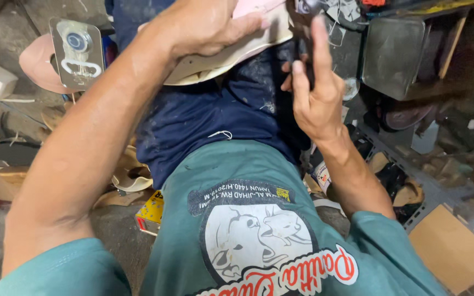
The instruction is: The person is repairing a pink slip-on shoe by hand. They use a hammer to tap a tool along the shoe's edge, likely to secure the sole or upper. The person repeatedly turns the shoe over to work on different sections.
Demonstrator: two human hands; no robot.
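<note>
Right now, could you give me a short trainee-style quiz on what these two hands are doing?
1. True or false: the left hand rests flat on the floor.
2. Which hand grips the dark tool? A left, B right.
3. Fill in: the pale sole piece lies over the person's dark blue ____.

Key: 1 false, it grips the pale sole piece. 2 B, the right hand. 3 trousers.

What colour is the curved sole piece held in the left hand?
Pale cream with a pink edge, seen in the head view: sole piece, gripped by the left hand.
</note>
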